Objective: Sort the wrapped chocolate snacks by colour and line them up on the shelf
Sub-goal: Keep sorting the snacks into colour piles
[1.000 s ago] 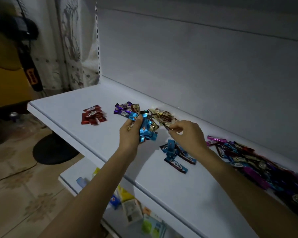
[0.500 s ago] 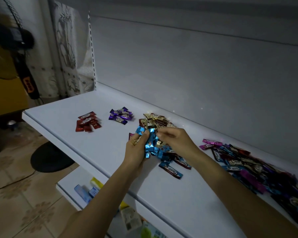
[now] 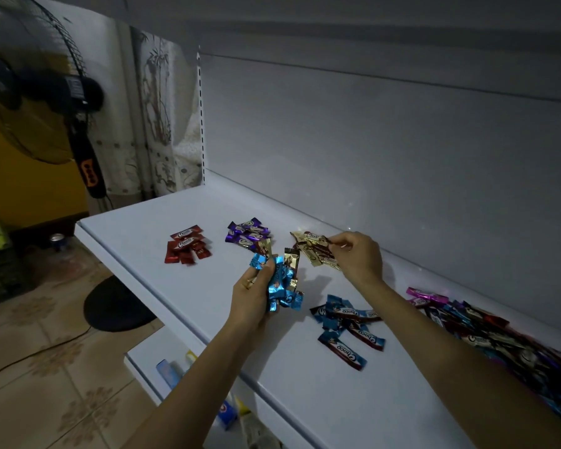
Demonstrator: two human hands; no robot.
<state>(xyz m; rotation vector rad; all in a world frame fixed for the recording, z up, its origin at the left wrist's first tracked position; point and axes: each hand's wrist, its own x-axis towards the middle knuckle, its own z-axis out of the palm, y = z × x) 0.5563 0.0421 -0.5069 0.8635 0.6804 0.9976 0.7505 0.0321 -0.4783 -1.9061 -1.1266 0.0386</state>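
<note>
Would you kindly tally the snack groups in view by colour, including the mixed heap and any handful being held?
Red pile: 1
Purple pile: 1
Gold pile: 1
Blue pile: 1
Mixed heap: 1
Blue-and-gold handful in left hand: 1
Total: 6

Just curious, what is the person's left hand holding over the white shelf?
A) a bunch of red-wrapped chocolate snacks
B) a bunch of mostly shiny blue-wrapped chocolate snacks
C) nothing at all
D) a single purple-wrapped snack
B: the left hand grips a bunch of mostly shiny blue-wrapped chocolate snacks, while the red-wrapped pile and the purple-wrapped pile lie on the white shelf.
</note>
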